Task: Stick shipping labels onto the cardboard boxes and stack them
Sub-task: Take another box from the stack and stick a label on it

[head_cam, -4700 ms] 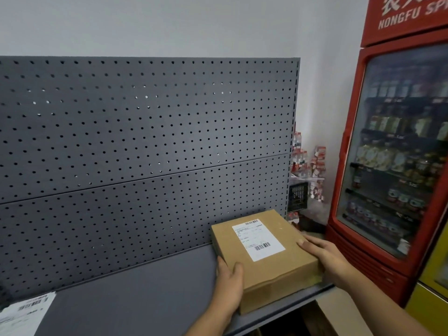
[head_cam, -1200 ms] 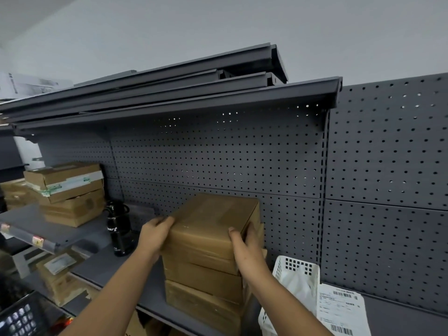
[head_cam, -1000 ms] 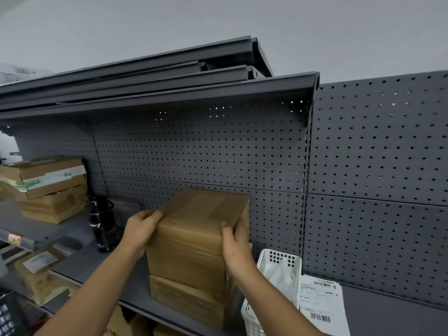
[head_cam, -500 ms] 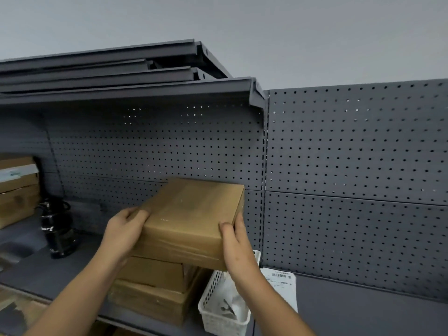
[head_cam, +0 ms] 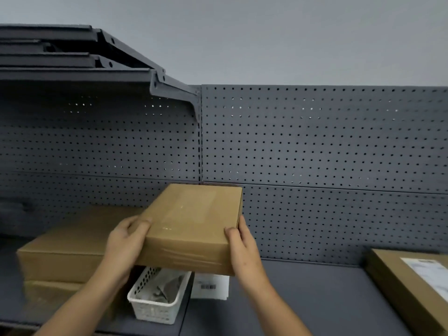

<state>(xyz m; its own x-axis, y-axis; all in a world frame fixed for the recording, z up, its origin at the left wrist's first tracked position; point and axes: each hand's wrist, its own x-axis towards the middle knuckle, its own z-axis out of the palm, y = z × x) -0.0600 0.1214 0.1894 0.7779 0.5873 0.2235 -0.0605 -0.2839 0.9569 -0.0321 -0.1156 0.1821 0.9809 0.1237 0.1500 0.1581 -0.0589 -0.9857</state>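
Observation:
A plain brown cardboard box [head_cam: 191, 224] with clear tape on it is in the air above the grey shelf [head_cam: 315, 299]. My left hand [head_cam: 126, 243] grips its left near corner and my right hand [head_cam: 242, 248] grips its right side. Two more unlabelled boxes [head_cam: 70, 251] lie stacked on the shelf at the left. A box with a white shipping label [head_cam: 412, 284] lies flat at the right edge. A sheet of shipping labels [head_cam: 211, 287] lies on the shelf under the held box, partly hidden.
A white perforated plastic basket [head_cam: 155, 301] with crumpled paper stands beside the left stack. Grey pegboard [head_cam: 315, 146] backs the shelf. An upper shelf bracket [head_cam: 169, 90] sticks out at the upper left.
Both hands have lifted the top box off the left stack and carried it to the right, over the basket. The view has turned right, and the labelled box has come into sight.

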